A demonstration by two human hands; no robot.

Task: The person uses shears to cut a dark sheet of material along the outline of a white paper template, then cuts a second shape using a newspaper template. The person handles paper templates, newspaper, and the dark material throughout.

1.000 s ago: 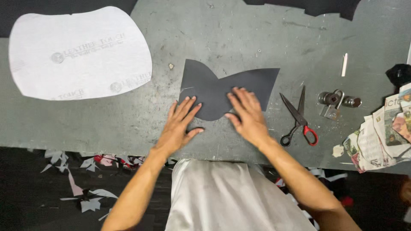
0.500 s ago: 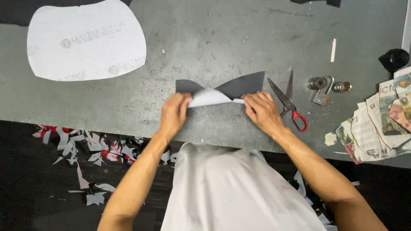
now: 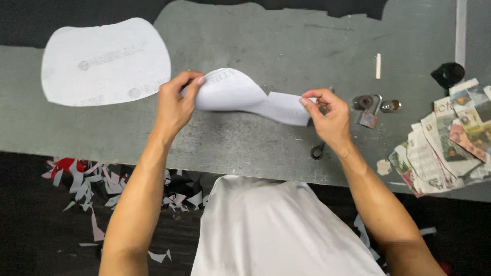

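A curved white cut piece (image 3: pixel 245 94) was held lifted above the grey tabletop (image 3: pixel 266 41), pinched at its left end by the left hand (image 3: pixel 176 105) and at its right end by the right hand (image 3: pixel 327 115). A larger white sheet (image 3: pixel 105 61) lay to the far left, while a padlock (image 3: pixel 369 116), a white chalk stick (image 3: pixel 378 66) and folded newspapers (image 3: pixel 450 138) were seen to the right. Paper scraps (image 3: pixel 82 179) were scattered on the floor near the person.

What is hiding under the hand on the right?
Under the right hand lie scissors: only one dark handle loop pokes out below the wrist, on the grey table. The blades are covered by the hand and the white curved piece it holds.
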